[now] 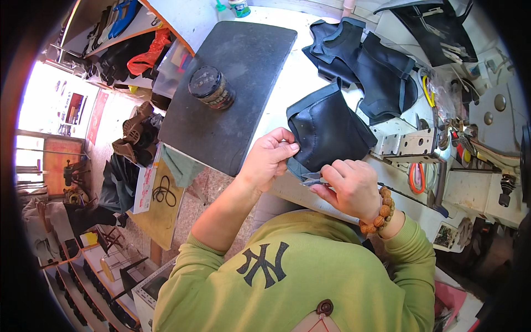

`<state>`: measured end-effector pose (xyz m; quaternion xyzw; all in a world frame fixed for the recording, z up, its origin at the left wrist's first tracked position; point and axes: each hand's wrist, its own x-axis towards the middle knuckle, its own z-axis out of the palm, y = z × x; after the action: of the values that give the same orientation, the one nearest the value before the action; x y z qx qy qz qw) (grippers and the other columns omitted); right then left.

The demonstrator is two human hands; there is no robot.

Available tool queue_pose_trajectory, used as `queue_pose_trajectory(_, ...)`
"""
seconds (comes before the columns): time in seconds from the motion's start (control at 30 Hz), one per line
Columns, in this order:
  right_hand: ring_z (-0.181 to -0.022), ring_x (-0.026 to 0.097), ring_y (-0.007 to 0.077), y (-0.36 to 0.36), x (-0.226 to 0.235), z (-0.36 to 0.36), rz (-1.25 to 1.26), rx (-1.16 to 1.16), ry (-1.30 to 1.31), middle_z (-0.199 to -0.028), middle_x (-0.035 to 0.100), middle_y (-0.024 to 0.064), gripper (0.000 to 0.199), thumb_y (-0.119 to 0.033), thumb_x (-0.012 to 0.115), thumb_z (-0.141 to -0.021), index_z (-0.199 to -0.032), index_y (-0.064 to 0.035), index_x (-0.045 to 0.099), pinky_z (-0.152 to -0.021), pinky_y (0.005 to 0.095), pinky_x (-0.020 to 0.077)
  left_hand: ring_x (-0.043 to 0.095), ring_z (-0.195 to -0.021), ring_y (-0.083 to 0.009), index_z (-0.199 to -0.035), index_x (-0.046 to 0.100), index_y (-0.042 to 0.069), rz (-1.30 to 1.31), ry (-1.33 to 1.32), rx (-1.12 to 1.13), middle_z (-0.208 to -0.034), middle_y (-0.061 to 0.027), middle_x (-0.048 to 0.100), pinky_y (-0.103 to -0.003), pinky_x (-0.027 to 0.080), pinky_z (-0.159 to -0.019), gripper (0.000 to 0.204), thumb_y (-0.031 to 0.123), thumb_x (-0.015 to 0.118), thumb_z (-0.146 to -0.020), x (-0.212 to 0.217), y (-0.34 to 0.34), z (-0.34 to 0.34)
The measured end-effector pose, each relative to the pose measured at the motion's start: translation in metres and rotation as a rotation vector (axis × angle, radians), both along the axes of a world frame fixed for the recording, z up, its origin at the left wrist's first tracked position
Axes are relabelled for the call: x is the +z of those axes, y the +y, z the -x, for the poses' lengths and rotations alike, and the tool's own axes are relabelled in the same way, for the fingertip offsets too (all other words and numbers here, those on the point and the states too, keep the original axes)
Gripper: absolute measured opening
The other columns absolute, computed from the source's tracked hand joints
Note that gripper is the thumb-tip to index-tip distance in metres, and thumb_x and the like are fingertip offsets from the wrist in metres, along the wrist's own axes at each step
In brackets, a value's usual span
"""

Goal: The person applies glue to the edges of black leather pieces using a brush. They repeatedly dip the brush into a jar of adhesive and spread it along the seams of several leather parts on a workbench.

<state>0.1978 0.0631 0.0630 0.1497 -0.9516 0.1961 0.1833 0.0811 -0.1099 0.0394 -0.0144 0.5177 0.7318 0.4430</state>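
A black leather shoe upper (329, 127) stands near the front edge of the white table, its cut edges strip-lined and a seam running down its side. My left hand (269, 157) pinches the upper's lower left edge between thumb and fingers. Just to the right, my right hand (352, 188), with a beaded bracelet at the wrist, is closed around small metal thread snips (314, 180). The tips of the snips point left, at the upper's lower edge; whether they touch it I cannot tell. Behind lie more black leather uppers (381, 74), partly overlapping.
A dark cutting board (246, 72) covers the table's left part, with a dark-lidded jar (213, 91) on it. To the right stands a sewing machine (481, 160), with hand tools (464, 141) crowded beside it. A black leather piece (434, 30) lies at the far right.
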Motion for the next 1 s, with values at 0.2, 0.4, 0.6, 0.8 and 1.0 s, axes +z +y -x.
queue_pose_trajectory(0.2, -0.054, 0.049, 0.0163, 0.002, -0.001, 0.007, -0.011, 0.036, 0.071, -0.063, 0.044, 0.0000, 0.027, -0.033, 0.066, -0.077, -0.068, -0.0139, 0.050, -0.049, 0.0299, 0.0359, 0.024, -0.040, -0.0003, -0.088, 0.051, 0.009, -0.030, -0.062, -0.019, -0.065, 0.0068, 0.041, -0.019, 0.018, -0.038, 0.008, 0.010, 0.059, -0.088, 0.001, 0.000, 0.002)
queue_pose_trajectory(0.4, -0.051, 0.045, 0.0160, 0.003, 0.004, 0.009, 0.006, 0.077, 0.136, -0.059, 0.040, -0.0001, 0.029, -0.033, 0.068, -0.077, -0.066, -0.0141, 0.049, -0.046, 0.0287, 0.0330, 0.028, -0.041, 0.0010, -0.094, 0.052, 0.008, -0.087, -0.132, -0.009, -0.073, 0.0029, 0.054, -0.015, 0.017, -0.036, 0.007, 0.004, 0.054, -0.089, 0.006, 0.001, 0.004)
queue_pose_trajectory(0.6, -0.050, 0.052, 0.0206, -0.008, 0.004, -0.008, 0.340, -0.042, -0.093, -0.059, 0.050, 0.0042, 0.029, -0.030, 0.070, -0.077, -0.069, -0.0093, 0.053, -0.045, 0.0306, 0.0384, 0.026, -0.040, 0.0010, -0.089, 0.048, 0.011, -0.129, -0.158, 0.065, -0.071, 0.0041, 0.052, -0.014, 0.018, -0.035, 0.007, 0.006, 0.053, -0.090, 0.014, 0.009, 0.010)
queue_pose_trajectory(0.8, -0.051, 0.056, 0.0267, -0.003, 0.005, -0.009, 0.541, -0.253, -0.305, -0.059, 0.054, 0.0098, 0.030, -0.029, 0.069, -0.080, -0.073, -0.0051, 0.053, -0.047, 0.0329, 0.0422, 0.027, -0.040, 0.0005, -0.092, 0.047, 0.011, -0.164, -0.137, 0.059, -0.068, 0.0052, 0.048, -0.014, 0.021, -0.036, 0.008, 0.007, 0.054, -0.090, 0.019, 0.019, 0.013)
queue_pose_trajectory(1.0, -0.048, 0.054, 0.0254, -0.004, 0.015, -0.005, 0.517, -0.284, -0.267, -0.056, 0.053, 0.0084, 0.030, -0.029, 0.068, -0.082, -0.071, -0.0058, 0.052, -0.045, 0.0326, 0.0401, 0.028, -0.040, -0.0005, -0.093, 0.047, 0.010, -0.173, -0.108, 0.066, -0.067, 0.0044, 0.048, -0.015, 0.023, -0.037, 0.008, 0.006, 0.054, -0.090, 0.019, 0.025, 0.010)
